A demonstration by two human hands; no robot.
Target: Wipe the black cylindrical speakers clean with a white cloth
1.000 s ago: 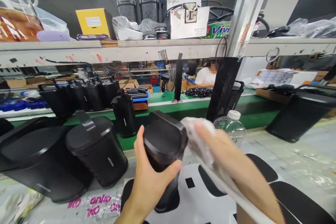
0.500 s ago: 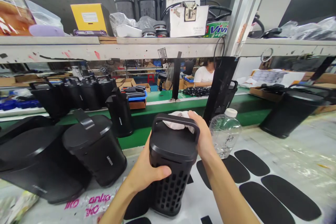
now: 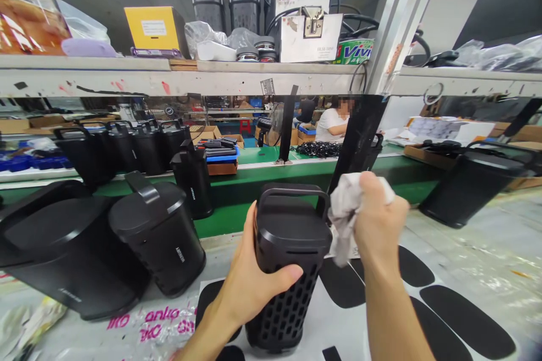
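A black portable speaker (image 3: 292,231) with a top carry handle and a perforated grille stands slightly tilted before me. My left hand (image 3: 258,282) grips its left side, thumb across the grille. To the right of the speaker, my right hand (image 3: 381,225) is closed around a crumpled white cloth (image 3: 345,214), which hangs beside the handle. Under the speaker lies a white sheet (image 3: 351,333) with black oval pads (image 3: 468,316). More black speakers (image 3: 156,231) stand to the left of my left hand.
Behind the bench runs a green conveyor (image 3: 228,203) bearing several black speakers (image 3: 148,149). Another speaker (image 3: 474,180) leans at the right. Overhead, a shelf (image 3: 224,79) holds a yellow box (image 3: 154,31) and white boxes (image 3: 311,39). A person (image 3: 334,121) in white sits beyond the conveyor.
My right hand has drawn the cloth off the speaker's top and out to the right, now hiding the clear bottle. My left hand still holds the speaker, which appears slightly further right.
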